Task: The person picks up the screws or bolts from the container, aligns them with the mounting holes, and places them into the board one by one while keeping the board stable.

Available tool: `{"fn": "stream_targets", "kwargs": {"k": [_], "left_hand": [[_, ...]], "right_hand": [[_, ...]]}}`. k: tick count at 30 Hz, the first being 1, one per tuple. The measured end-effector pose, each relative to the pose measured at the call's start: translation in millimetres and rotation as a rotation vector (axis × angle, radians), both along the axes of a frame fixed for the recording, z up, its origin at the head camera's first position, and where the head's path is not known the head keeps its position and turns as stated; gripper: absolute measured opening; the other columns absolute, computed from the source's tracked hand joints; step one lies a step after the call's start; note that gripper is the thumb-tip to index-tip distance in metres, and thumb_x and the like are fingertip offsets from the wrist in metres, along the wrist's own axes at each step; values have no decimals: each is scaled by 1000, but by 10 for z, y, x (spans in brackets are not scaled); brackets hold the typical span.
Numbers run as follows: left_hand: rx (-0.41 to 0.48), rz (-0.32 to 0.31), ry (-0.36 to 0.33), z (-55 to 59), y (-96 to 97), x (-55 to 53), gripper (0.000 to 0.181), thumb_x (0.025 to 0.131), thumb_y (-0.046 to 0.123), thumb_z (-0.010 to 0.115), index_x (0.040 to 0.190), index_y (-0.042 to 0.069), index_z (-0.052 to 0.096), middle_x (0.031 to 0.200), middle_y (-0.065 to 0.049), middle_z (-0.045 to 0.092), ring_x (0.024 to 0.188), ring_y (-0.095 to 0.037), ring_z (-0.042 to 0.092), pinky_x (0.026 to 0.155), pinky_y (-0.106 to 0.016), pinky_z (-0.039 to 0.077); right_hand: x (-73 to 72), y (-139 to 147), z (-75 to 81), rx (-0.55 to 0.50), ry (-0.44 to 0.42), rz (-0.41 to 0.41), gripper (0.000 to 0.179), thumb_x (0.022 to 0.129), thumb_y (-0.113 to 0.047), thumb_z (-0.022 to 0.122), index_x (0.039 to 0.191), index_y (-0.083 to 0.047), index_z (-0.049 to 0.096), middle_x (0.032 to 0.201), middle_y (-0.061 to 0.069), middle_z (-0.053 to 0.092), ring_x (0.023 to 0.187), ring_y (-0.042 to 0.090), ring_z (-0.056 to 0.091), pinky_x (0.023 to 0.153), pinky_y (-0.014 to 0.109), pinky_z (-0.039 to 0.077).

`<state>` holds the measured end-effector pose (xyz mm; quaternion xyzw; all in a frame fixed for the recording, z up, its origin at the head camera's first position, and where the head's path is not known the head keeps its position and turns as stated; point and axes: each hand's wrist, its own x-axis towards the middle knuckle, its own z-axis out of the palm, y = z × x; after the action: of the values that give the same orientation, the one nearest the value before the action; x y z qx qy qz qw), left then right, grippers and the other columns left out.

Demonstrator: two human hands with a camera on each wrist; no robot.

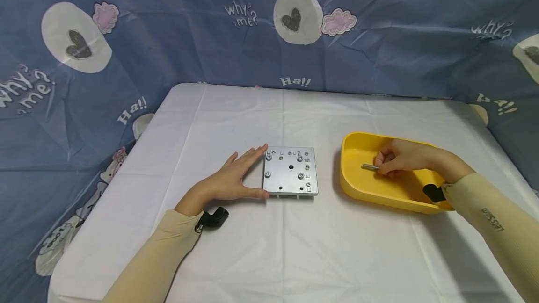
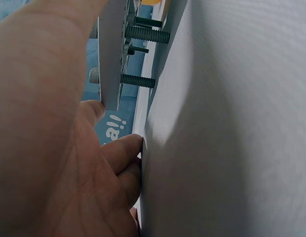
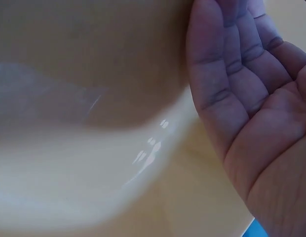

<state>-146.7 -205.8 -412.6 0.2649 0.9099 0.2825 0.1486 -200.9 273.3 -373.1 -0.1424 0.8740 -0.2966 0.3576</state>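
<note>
A square silver metal plate point(image 1: 286, 172) with holes and several screw heads lies mid-table, raised on screws; threaded screw shanks point(image 2: 148, 33) stick out of its underside in the left wrist view. My left hand point(image 1: 231, 179) spans its left side, fingers spread and fairly straight, thumb at the near corner and index finger at the far one. Inside the yellow tray point(image 1: 349, 188), my right hand point(image 1: 397, 157) pinches a short grey metal rod point(image 1: 369, 167) between thumb and fingers, the rod pointing left. In the right wrist view, curled fingers point(image 3: 207, 79) show, but the rod is hidden.
White cloth point(image 1: 236, 256) covers the table. Behind it and at its sides hangs a blue printed curtain point(image 1: 177, 36). The tray's raised wall runs around my right hand, and the right forearm crosses its right end. Black wrist cameras point(image 1: 214, 218) sit under both wrists.
</note>
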Motion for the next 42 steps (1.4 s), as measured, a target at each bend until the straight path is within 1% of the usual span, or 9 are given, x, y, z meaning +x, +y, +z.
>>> {"fn": "stream_targets", "kwargs": {"k": [3, 10, 17, 22, 24, 30, 34, 38, 42], "left_hand": [[1, 2, 0, 5, -3, 5, 123, 85, 61, 86, 175, 32, 8, 182, -2, 16, 170, -32, 12, 137, -63, -4], [2, 1, -3, -7, -9, 0, 124, 84, 63, 85, 175, 34, 7, 182, -1, 16, 170, -31, 12, 137, -62, -5], [-5, -1, -1, -10, -14, -8, 124, 84, 63, 85, 175, 33, 6, 182, 0, 15, 170, -31, 11, 137, -61, -5], [-10, -3, -4, -2, -7, -4, 125, 84, 65, 84, 175, 34, 4, 182, 1, 14, 170, -29, 11, 137, -60, -5], [-4, -6, -1, -8, -7, -4, 125, 84, 66, 84, 175, 34, 5, 182, -1, 15, 170, -31, 11, 137, -61, -5], [21, -5, 10, -34, -14, -3, 126, 81, 69, 84, 175, 32, 7, 182, -4, 17, 169, -36, 13, 136, -64, -2], [30, -10, 16, -53, -22, -8, 126, 81, 71, 83, 175, 34, 7, 182, -3, 17, 169, -36, 13, 136, -65, -4], [61, -10, 27, -114, -33, -27, 126, 80, 75, 81, 174, 37, 8, 182, -1, 18, 169, -35, 14, 136, -65, -3], [65, -7, 31, -139, -32, -37, 126, 79, 77, 81, 174, 38, 8, 182, -1, 19, 169, -35, 14, 136, -64, -3]], "right_hand": [[-3, -11, 17, -18, 6, 1, 17, 97, -14, 75, 102, 0, 68, 82, 1, 66, 72, 11, 59, 66, 21, 52], [-17, -69, 87, -23, 10, 8, 20, 98, -14, 75, 107, 2, 68, 87, 4, 70, 76, 12, 62, 71, 23, 57], [-36, -92, 163, -94, -32, -26, 23, 100, -10, 73, 114, 7, 68, 93, 9, 73, 81, 14, 66, 79, 26, 63], [-35, -102, 241, -125, -19, -30, 25, 102, -11, 71, 117, 9, 67, 98, 9, 74, 84, 15, 69, 84, 27, 65], [-36, -117, 276, -132, -10, -29, 26, 102, -11, 70, 118, 9, 67, 99, 9, 75, 85, 15, 70, 85, 27, 64], [-55, -193, 347, -155, 10, -19, 26, 103, -12, 69, 118, 10, 68, 97, 9, 74, 85, 16, 69, 85, 28, 64], [-78, -245, 381, -163, 22, -13, 26, 103, -11, 69, 117, 10, 68, 94, 10, 74, 85, 17, 68, 85, 29, 64], [-113, -308, 414, -171, 31, -1, 25, 103, -13, 71, 116, 8, 68, 90, 7, 74, 83, 15, 66, 85, 28, 63], [-155, -386, 456, -180, 48, 34, 25, 103, -13, 71, 115, 8, 68, 87, 5, 72, 81, 14, 64, 83, 27, 63]]}}
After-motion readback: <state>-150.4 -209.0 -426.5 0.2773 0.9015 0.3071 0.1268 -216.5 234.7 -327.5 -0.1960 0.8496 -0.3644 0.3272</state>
